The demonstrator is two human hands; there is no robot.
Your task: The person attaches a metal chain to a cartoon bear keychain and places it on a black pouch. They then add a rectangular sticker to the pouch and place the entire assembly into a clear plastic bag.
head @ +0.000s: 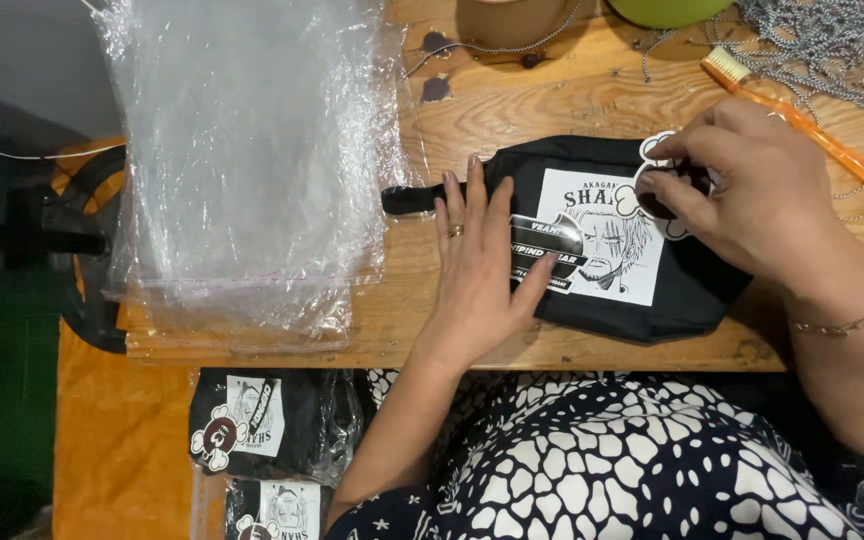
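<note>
The right hand (752,200) hides the black pouch's (692,285) two o'clock corner. At twelve o'clock, a green bowl (667,10) is cut off by the edge.

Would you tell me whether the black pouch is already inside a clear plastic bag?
No, the black pouch lies bare on the wooden table.

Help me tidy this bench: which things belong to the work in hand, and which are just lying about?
In hand:
black pouch, pressed flat by left hand
cut-out charm, pinched by right hand

Lying about:
clear plastic bags
orange toothbrush
metal chains
bagged pouches below the wooden table
</note>
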